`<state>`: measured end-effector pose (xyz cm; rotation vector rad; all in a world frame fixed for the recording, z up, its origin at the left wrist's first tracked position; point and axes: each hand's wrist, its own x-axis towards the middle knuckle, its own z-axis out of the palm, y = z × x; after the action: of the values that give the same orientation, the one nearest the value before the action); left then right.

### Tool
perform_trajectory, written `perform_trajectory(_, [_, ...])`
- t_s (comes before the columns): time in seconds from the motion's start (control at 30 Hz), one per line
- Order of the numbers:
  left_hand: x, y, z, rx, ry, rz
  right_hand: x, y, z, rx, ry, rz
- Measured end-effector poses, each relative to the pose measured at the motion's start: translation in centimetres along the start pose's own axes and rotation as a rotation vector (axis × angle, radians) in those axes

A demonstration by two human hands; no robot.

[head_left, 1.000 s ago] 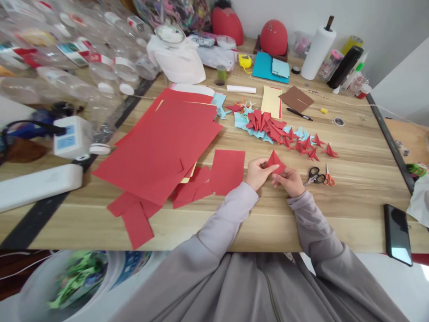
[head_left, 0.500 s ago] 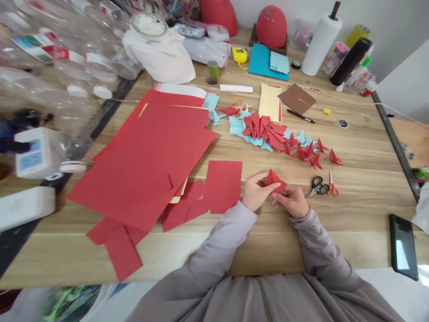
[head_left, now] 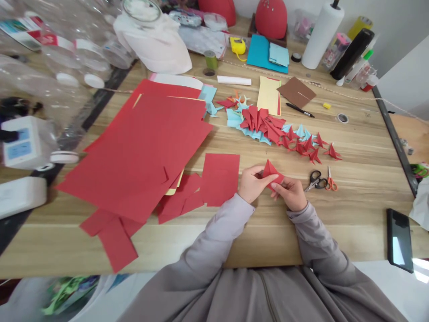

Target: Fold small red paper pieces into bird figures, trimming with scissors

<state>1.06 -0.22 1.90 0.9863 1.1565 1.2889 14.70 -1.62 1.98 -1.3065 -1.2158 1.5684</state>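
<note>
Between both hands is a small folded piece of red paper (head_left: 270, 168), its pointed tip facing away from me. My left hand (head_left: 253, 183) pinches its left side, thumb laid across the front. My right hand (head_left: 291, 192) grips the lower right edge between thumb and fingers; some fingertips are hidden behind the paper. A square red sheet (head_left: 220, 180) lies just left of my left hand. Beyond the hands, several folded red paper figures (head_left: 306, 145) and light blue ones sit in a cluster. Black-handled scissors (head_left: 317, 180) and orange-handled scissors (head_left: 331, 180) lie to the right of my right hand.
Large red sheets (head_left: 144, 152) are stacked on the left, with smaller red pieces (head_left: 117, 243) below. At the back are a yellow tape measure (head_left: 237, 45), blue paper (head_left: 261, 52) and a white roll (head_left: 322, 36). A phone (head_left: 400, 239) lies near the right front edge. Plastic bottles (head_left: 63, 53) crowd the left.
The camera view has shifted slightly, so the table appears a little higher and further left. Both hands still hold the folded red paper, the right thumb now closer to the left one.
</note>
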Motion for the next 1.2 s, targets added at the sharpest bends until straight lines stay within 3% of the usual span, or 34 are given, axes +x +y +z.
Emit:
perform_trajectory(0.1, [0.1,-0.1,0.3,0.005,-0.005,-0.014,0.1,0.0,-0.1,-0.007,-0.031,0.008])
perform_trajectory(0.3, [0.4,-0.3,-0.1,0.048,0.107,0.001,-0.1,-0.1,0.2,0.005,-0.101,0.044])
perform_trajectory(0.63, [1.0,-0.7,-0.8,-0.103,0.202,0.0,-0.3,-0.6,0.1,0.063,-0.153,0.138])
perform_trajectory(0.8, [0.8,-0.4,-1.0,-0.205,0.078,-0.031,-0.2,-0.5,0.2,0.137,-0.093,0.09])
perform_trajectory(0.9, [0.4,0.0,-0.7,-0.12,-0.035,-0.034,-0.1,-0.4,0.4,0.156,-0.066,0.07])
perform_trajectory(1.03, [0.2,0.3,-0.3,-0.041,-0.014,-0.026,-0.2,-0.6,0.5,0.137,-0.094,0.073])
perform_trajectory(1.2, [0.4,0.3,-0.5,0.037,0.099,0.018,-0.2,-0.8,0.6,0.106,-0.111,0.077])
